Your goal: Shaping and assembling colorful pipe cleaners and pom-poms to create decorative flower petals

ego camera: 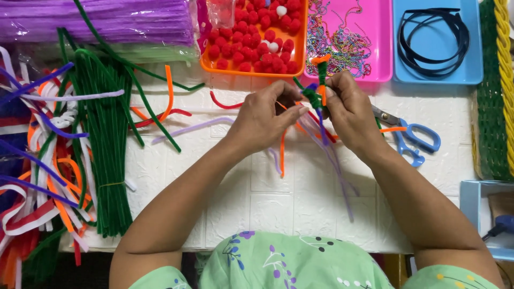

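Observation:
My left hand (pixel 265 115) and my right hand (pixel 350 109) meet above the white table (pixel 278 203), both pinching a small twisted bundle of pipe cleaners (pixel 317 91). The bundle is green at its middle, with an orange tip sticking up and orange, purple and lilac ends hanging down below my fingers. Loose red, orange and lilac pipe cleaners (pixel 187 126) lie on the table just left of my left hand.
A green pipe cleaner bunch (pixel 107 150) and mixed coloured ones lie at left. Behind are an orange tray of red pompoms (pixel 257 37), a pink tray of bead chains (pixel 348 37), a blue tray of black headbands (pixel 433 37). Blue-handled scissors (pixel 412 136) lie beside my right hand.

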